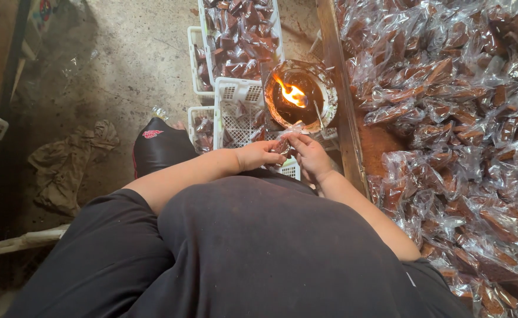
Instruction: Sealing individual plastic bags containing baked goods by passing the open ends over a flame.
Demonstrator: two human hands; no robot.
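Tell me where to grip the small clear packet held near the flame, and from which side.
Grip the clear packet by its lower end, coming from below on the person's side, as the left hand and right hand do. Its upper end points toward the flame.

I count my two hands, left and right, holding one packet. One flame burns in one bowl. Three white baskets are visible ahead. The packets on the table are too many to count.
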